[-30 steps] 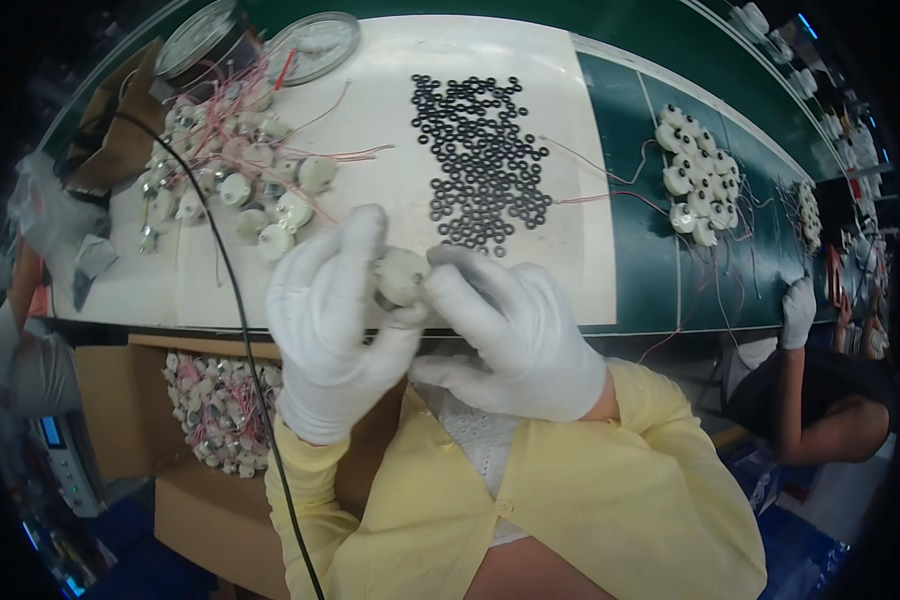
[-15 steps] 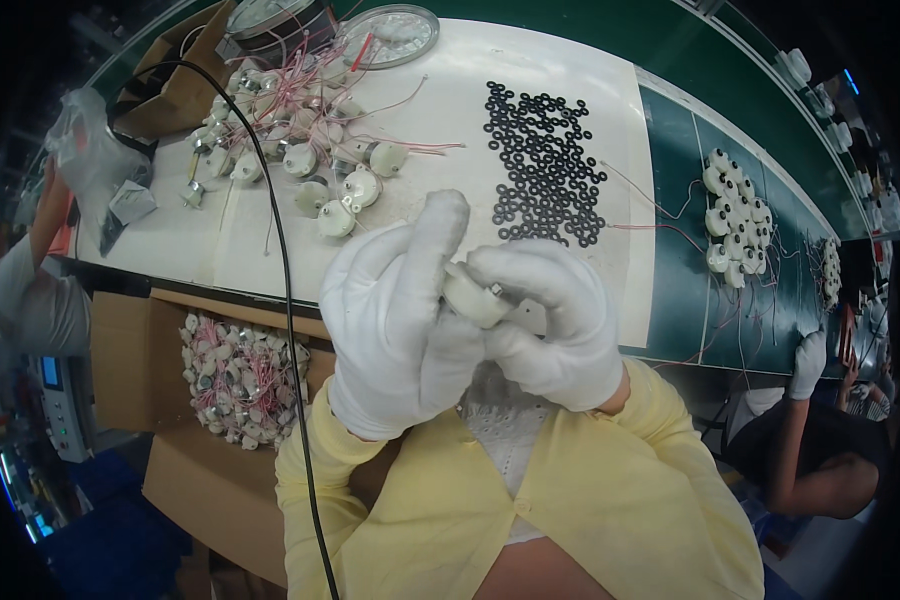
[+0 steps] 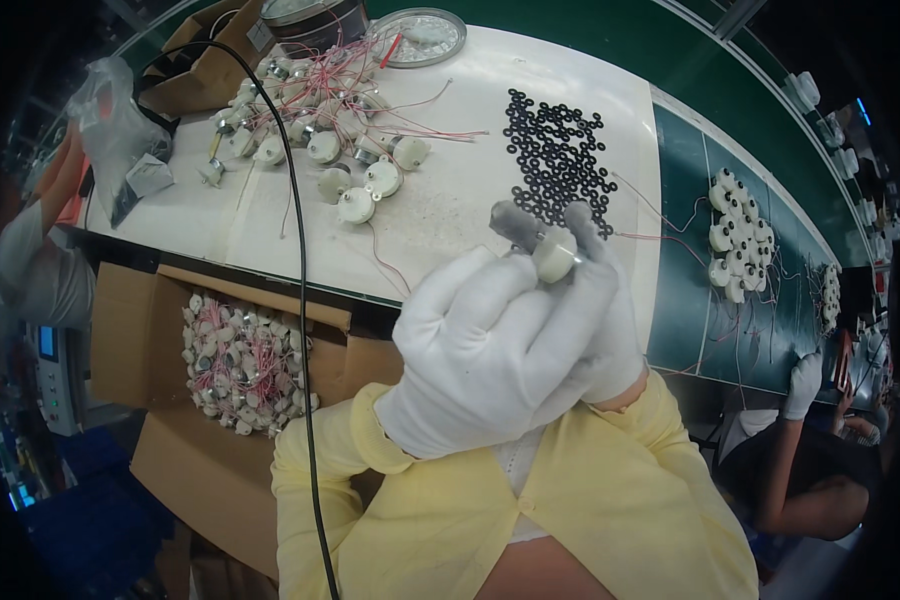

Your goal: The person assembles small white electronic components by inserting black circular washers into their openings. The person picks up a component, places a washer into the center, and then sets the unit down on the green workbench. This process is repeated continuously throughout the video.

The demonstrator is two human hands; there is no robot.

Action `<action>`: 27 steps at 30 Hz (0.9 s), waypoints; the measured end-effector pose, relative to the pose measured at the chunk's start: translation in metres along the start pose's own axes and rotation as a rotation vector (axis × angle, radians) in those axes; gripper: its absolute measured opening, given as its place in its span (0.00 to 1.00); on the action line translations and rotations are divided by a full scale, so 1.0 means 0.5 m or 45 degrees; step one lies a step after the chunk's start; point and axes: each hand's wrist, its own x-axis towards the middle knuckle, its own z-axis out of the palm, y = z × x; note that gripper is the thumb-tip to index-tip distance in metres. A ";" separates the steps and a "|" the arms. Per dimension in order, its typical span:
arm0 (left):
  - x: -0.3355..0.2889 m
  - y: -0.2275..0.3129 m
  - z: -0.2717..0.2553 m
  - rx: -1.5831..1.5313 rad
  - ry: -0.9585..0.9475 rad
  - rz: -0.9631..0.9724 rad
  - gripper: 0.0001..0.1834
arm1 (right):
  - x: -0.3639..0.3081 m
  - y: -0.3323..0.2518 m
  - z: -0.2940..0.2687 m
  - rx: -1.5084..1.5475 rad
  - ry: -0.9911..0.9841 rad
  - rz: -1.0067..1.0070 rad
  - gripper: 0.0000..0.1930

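Close in front of me, both gloved hands meet around a small round motor (image 3: 555, 256) with a white plastic housing. My left hand (image 3: 470, 350) is closed, its grey-smudged fingertips pressed against the motor's left side. From the other side, the fingers of my right hand (image 3: 610, 310) pinch it; part of that hand is hidden behind the left one. Beyond the fingertips lies a patch of small black rings (image 3: 555, 150) on the white tabletop (image 3: 450, 185). Loose white motors (image 3: 355, 205) with pink wires are heaped to the left.
A cardboard box (image 3: 250, 365) full of wired motors stands below the table's left edge. A black cable (image 3: 300, 270) hangs across the view. Grouped motors (image 3: 740, 235) with black rings sit on the green mat at right. A co-worker's gloved hand (image 3: 803, 385) is farther right.
Both hands have moved right and turned with the motor between them. My left hand now covers more of the right one. The view has shifted slightly.
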 end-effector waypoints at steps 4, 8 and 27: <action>-0.018 0.015 -0.014 -0.031 0.011 0.078 0.25 | -0.002 0.001 0.031 0.126 0.348 -0.303 0.26; -0.036 -0.042 -0.065 0.033 -0.036 -0.109 0.23 | -0.037 -0.083 -0.049 0.120 -0.331 -0.110 0.26; -0.123 -0.206 0.021 0.342 0.017 -0.542 0.20 | -0.126 -0.150 -0.078 -3.188 0.187 -0.994 0.21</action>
